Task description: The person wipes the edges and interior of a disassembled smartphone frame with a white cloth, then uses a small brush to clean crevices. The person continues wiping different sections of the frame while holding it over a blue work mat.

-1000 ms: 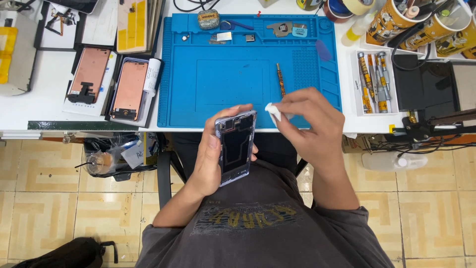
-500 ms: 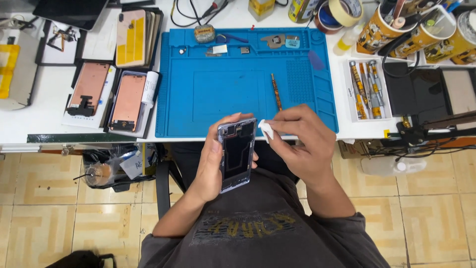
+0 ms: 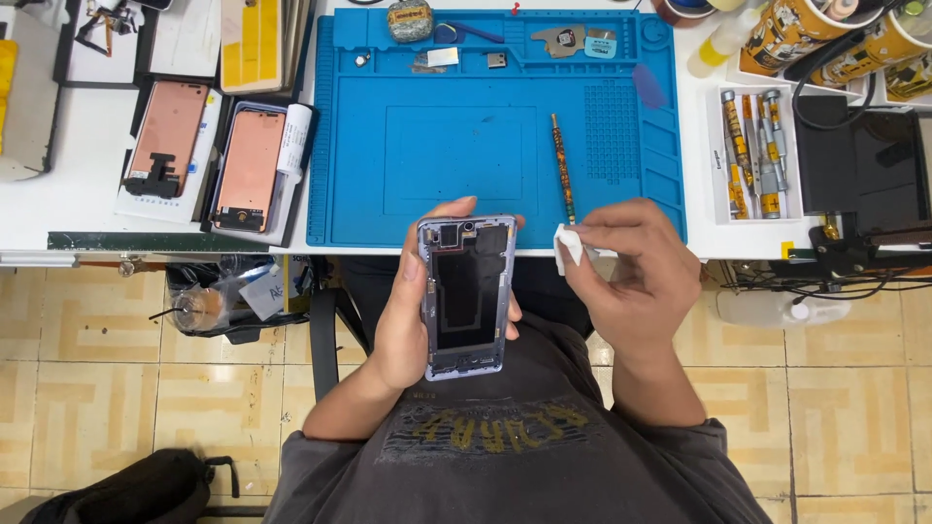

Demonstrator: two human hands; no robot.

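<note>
The left hand (image 3: 413, 320) grips an opened phone (image 3: 466, 296) over the lap, at 6 o'clock from the blue mat (image 3: 388, 146). The right hand (image 3: 641, 277) pinches a white wipe (image 3: 569, 245). Held clear of the worktop (image 3: 78, 155), the phone could slip and hit the floor; hard wiping might snag parts.

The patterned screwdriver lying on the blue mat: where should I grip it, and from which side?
Grip the screwdriver around the middle of its patterned handle, coming straight down from above. It lies flat and lengthwise on the blue mat, tip toward the near edge, with bare mat on both long sides. The right hand, pinching a white wipe, is nearest.
</note>
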